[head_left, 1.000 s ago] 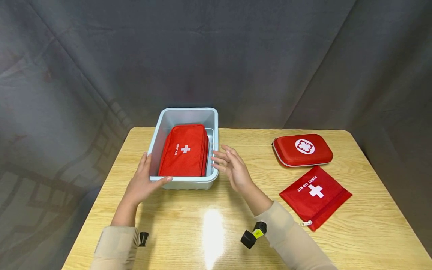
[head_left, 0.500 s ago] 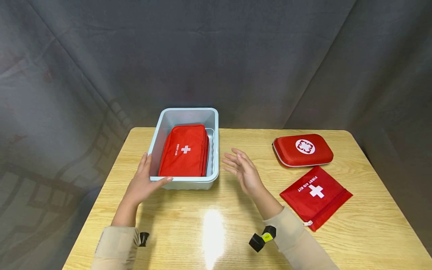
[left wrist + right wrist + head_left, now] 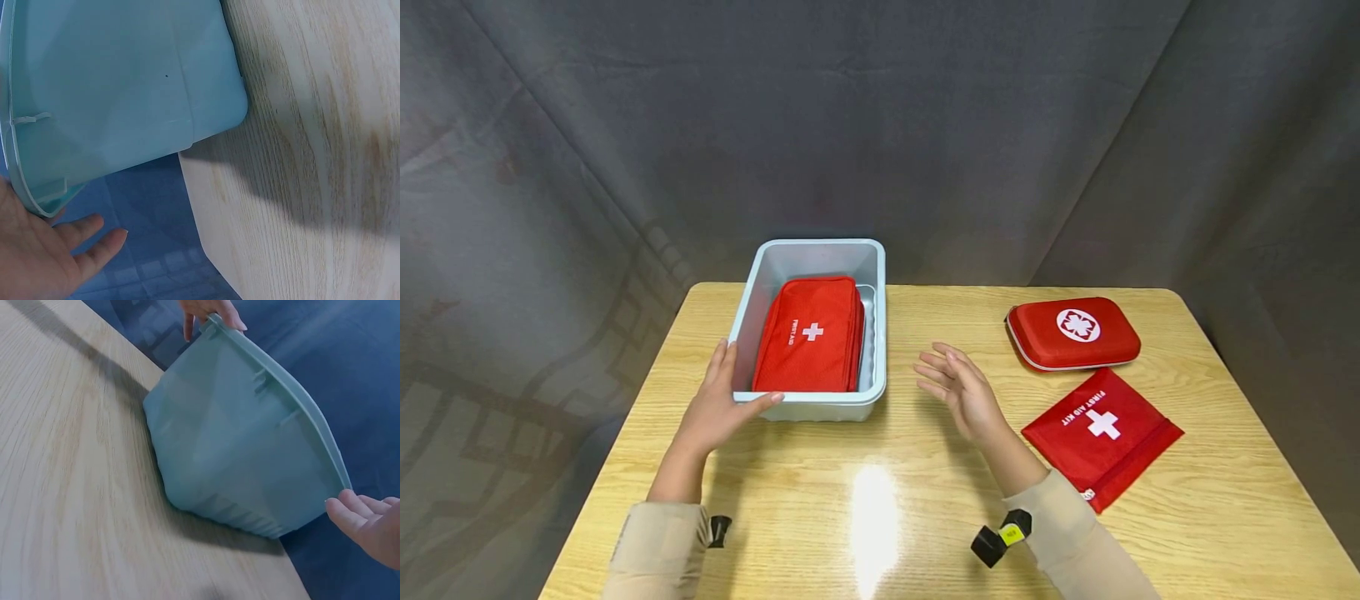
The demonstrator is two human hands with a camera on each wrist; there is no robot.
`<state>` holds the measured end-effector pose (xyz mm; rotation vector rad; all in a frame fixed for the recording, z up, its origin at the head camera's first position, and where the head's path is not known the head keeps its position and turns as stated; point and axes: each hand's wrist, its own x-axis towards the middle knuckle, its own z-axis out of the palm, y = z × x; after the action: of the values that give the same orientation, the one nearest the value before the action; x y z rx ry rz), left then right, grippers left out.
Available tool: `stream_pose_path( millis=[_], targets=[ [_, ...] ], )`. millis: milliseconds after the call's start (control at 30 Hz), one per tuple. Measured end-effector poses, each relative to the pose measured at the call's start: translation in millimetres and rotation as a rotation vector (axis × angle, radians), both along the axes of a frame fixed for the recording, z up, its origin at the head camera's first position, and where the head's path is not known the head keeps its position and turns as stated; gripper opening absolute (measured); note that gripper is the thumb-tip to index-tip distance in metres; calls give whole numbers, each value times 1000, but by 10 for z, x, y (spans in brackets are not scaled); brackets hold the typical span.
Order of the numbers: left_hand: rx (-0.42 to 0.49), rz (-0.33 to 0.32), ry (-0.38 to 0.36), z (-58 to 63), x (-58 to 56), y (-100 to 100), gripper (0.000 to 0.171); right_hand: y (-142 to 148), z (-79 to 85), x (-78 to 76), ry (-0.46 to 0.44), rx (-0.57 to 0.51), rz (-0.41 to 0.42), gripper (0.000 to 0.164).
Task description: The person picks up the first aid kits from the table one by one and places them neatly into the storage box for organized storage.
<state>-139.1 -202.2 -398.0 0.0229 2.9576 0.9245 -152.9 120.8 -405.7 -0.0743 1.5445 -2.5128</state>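
Note:
A light blue plastic bin (image 3: 823,408) stands on the table near its back left. Inside lies a red fabric first aid bag (image 3: 808,350) with a white cross. My left hand (image 3: 721,408) holds the bin's near left corner, thumb along the front rim and fingers by the left side. In the left wrist view, two fingers (image 3: 103,247) extend past the rim. To the right of the bin, my right hand (image 3: 966,396) hovers apart from it, holding nothing, its fingers loosely bent. The right wrist view shows the right hand (image 3: 375,531) overlapping the rim's end.
On the right of the wooden table (image 3: 820,517) lie a red hard-shell first aid case (image 3: 1052,337) and, just in front of it, a flat red zip pouch (image 3: 1123,446). A grey curtain (image 3: 962,150) hangs behind the table and along both sides.
My right hand has moved away from the bin's right rim, to the right and slightly nearer. The left hand, the bin and the bag inside have stayed in place.

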Motion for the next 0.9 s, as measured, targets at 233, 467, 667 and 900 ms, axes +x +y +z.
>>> stream_pose_path(
  millis=[233,467,667,900],
  targets=[
    [3,3,-5,-2,3,0,102,113,-90,24,-21,-6,-2,37],
    [17,4,-5,-10,8,0,102,213,-171,51,13,3,-15,24],
    [17,5,-2,-15,4,6,101,353,-226,79,46,-21,-17,25],
    [29,5,0,-6,6,4,101,519,-275,89,35,-21,-49,28]
  ],
)
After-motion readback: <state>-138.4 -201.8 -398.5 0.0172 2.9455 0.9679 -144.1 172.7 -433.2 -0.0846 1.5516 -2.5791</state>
